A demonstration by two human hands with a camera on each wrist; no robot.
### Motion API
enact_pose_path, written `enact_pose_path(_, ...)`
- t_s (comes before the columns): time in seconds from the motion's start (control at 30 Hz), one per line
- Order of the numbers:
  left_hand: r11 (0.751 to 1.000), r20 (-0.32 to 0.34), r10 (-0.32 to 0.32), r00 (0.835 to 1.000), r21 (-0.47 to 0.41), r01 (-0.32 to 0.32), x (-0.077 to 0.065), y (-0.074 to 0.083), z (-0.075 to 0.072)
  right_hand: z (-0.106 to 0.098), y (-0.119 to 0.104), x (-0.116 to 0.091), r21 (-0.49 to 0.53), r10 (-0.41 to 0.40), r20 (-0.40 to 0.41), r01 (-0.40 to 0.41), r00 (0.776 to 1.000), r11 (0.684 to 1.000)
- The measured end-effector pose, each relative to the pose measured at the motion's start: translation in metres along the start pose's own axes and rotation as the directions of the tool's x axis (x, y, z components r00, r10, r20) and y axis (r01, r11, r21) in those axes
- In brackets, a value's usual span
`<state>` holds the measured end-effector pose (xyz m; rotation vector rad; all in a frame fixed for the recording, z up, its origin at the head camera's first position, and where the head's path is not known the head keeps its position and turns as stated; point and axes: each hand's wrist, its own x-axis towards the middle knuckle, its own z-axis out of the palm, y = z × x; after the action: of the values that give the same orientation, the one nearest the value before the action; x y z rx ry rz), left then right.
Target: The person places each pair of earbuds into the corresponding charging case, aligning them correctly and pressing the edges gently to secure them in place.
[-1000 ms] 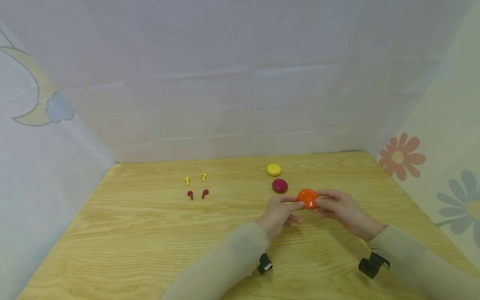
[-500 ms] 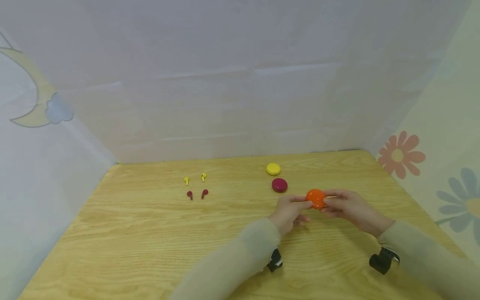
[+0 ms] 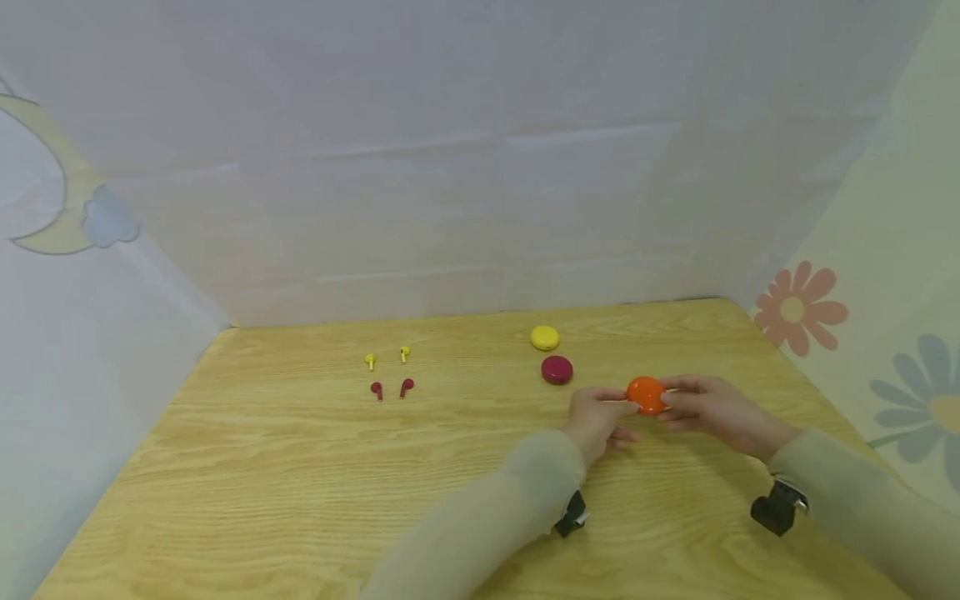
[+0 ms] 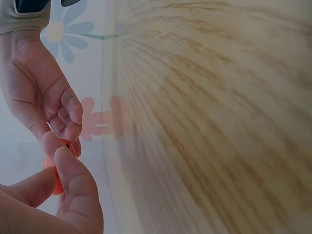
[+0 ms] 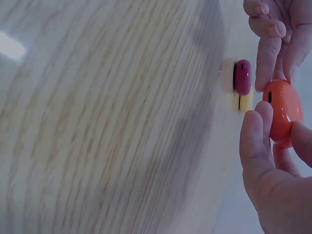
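Above the right part of the table, both hands hold a glossy orange earbud case (image 3: 646,396) between them. My left hand (image 3: 597,419) pinches its left side with thumb and fingers. On the opposite side, my right hand (image 3: 718,409) pinches it too, thumb in front. The right wrist view shows the orange case (image 5: 284,113) with a small dark slot on its edge, and its lid looks closed. In the left wrist view the fingers cover most of it. Just behind the hands lie a dark red earbud case (image 3: 557,370) and a yellow earbud case (image 3: 544,337).
Left of the cases, two yellow earbuds (image 3: 370,361) and two dark red earbuds (image 3: 407,386) lie apart on the wooden table (image 3: 285,483). A pale wall (image 3: 420,192) stands along the back edge. Side walls with printed flowers and a moon flank the table.
Both hands have shifted to the right together, carrying the orange earbud case with them. The other cases and the earbuds have stayed in place on the table.
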<state>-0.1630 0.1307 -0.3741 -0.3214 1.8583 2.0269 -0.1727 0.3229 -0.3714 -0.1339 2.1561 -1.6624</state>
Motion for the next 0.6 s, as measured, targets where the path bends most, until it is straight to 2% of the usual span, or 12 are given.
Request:
enact_pose_path(0.17,1.0,-0.011,-0.021,1.0,0.02,0.021,0.001,0.0,0.007,-0.006,0.003,0.001,0.005,0.025,0.003,-0.025,1.0,1.0)
enact_pose_path(0.6,0.996,0.0,-0.064,0.998,0.062,0.064,0.006,-0.001,0.013,-0.015,0.008,0.003,0.019,0.069,-0.003,-0.069,0.998,0.997)
